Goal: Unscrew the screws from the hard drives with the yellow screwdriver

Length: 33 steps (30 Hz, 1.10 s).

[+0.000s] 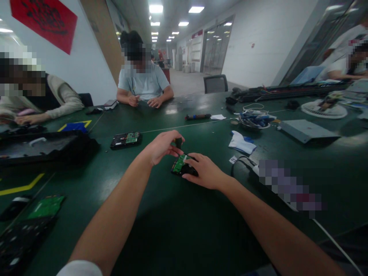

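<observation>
In front of me on the green table lies a hard drive [178, 165], its green circuit board facing up. My left hand [165, 145] is closed around the dark handle of a screwdriver [178, 143], which stands upright over the far edge of the drive. The screwdriver's tip is hidden by my fingers. From the right, my right hand [205, 170] grips the drive, its fingers over the top and the thumb at the near side. A second hard drive [125, 140] rests to the left, beyond my left forearm.
More drives with a green board [47, 207] lie at the near left, below a black casing [43, 149]. To the right are a white glove [241, 142], a power strip [276, 188], a bowl of cables [255, 119] and a grey metal box [309, 130]. A co-worker [143, 82] sits opposite.
</observation>
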### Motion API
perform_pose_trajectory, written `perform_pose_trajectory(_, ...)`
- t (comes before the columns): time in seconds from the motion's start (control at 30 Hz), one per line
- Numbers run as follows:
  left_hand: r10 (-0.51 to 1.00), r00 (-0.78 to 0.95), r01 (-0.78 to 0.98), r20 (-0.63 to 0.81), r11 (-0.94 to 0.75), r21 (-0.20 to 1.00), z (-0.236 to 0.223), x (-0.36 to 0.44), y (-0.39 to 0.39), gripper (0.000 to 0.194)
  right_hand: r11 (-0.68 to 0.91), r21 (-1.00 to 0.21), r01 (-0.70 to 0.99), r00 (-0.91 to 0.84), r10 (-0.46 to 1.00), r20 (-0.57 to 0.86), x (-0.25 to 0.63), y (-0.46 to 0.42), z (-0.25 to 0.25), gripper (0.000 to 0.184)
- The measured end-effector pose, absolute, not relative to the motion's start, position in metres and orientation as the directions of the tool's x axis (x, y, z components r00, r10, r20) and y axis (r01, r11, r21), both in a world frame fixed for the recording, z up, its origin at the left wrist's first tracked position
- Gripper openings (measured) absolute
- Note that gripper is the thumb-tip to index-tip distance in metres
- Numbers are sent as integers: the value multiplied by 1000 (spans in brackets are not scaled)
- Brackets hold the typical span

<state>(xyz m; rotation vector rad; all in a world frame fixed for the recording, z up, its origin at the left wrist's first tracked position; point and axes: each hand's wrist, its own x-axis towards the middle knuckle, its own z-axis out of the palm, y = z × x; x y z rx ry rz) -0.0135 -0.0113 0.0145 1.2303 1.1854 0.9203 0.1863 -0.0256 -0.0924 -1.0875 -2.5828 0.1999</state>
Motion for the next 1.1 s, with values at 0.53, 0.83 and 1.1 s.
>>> perform_pose_trajectory(0.53,973,202,65,-110,98,993,13,-13,-11,14,728,-215,650,-682,685,257,185,-33,-84,53)
perform_pose_trajectory(0.83,969,193,35,-151,148,988,10,-14,-8,13,731,-193,654,-689,682,245,185,-33,-85,57)
perform_pose_trajectory(1.1,988,145,144,-56,35,989,9,-11,-8,17,733,-185,654,-691,679,249,186,-31,-88,57)
